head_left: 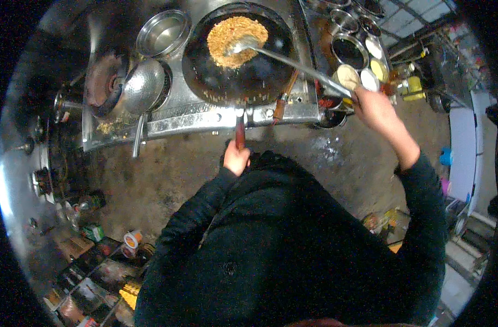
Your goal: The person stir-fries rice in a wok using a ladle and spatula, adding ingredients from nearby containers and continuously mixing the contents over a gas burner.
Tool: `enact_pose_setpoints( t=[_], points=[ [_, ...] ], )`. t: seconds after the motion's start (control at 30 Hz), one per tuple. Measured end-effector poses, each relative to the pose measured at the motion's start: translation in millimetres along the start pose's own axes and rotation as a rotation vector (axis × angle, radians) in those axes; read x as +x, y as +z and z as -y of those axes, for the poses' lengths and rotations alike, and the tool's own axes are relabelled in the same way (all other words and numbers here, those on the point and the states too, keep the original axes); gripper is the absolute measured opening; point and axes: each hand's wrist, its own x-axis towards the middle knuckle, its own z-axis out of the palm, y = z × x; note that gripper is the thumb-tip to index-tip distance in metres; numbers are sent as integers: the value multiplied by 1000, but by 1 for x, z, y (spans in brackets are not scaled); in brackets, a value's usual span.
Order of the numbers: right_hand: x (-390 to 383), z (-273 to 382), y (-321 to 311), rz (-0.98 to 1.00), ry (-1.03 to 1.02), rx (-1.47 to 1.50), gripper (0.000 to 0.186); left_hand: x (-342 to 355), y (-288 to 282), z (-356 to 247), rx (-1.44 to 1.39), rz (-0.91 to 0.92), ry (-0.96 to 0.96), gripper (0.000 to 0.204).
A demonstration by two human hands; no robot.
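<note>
My left hand (236, 160) is closed around the reddish-brown wooden handle of a large black wok (260, 84) at the front edge of the stove. A flat round heap of golden fried rice (227, 27) lies in the far part of the wok, with loose grains scattered nearer its front rim. My right hand (376, 113) grips the end of a long metal ladle (292, 65). The ladle slants down to the left, and its bowl rests on the rice. Part of the ladle's bowl is hard to make out against the food.
Left of the wok are a metal pot (163, 34), a perforated skimmer (144, 87) with its handle jutting past the edge, and a dark brown pan (104, 82). A wooden-handled tool (282, 106) leans at the wok's right. Several seasoning containers (350, 50) stand at far right.
</note>
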Motion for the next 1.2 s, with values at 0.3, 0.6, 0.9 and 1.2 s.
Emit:
enact_pose_setpoints(
  t=[0.3, 0.6, 0.9, 1.2],
  points=[
    [12, 10, 74, 126, -114, 203, 27, 88, -17, -27, 136, -62, 156, 17],
    [10, -16, -24, 530, 164, 409, 17, 117, -24, -15, -93, -115, 137, 18],
    [62, 100, 40, 84, -367, -83, 13, 114, -39, -3, -61, 66, 133, 38],
    [39, 148, 47, 401, 179, 576, 26, 79, -122, 60, -264, 200, -349, 53]
  ],
)
